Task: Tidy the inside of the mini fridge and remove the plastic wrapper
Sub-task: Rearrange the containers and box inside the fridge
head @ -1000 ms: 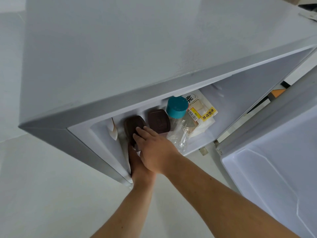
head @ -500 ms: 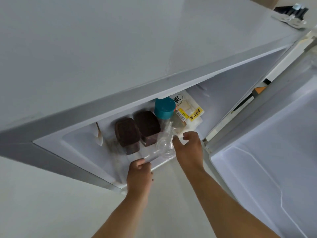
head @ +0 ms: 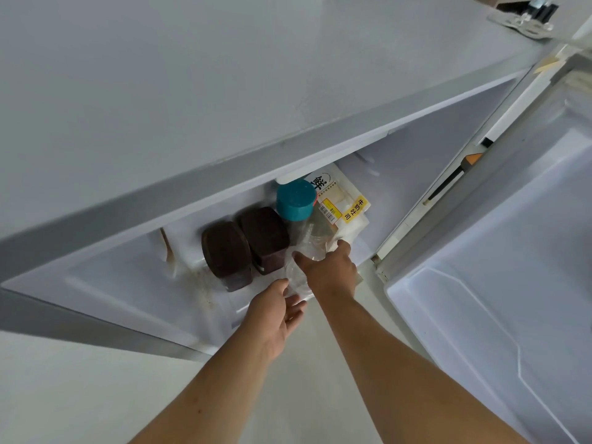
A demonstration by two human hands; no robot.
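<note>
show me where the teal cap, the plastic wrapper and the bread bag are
teal cap [head: 295, 200], head view, on its side wall.
plastic wrapper [head: 296, 280], head view, on the crumpled clear film between the hands.
bread bag [head: 347, 208], head view, on its yellow label.

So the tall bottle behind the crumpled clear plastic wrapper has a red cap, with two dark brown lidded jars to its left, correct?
Not quite: in the head view the tall bottle's cap is teal, not red. The rest holds: it stands behind the crumpled clear plastic wrapper, with two dark brown lidded jars to its left.
</note>
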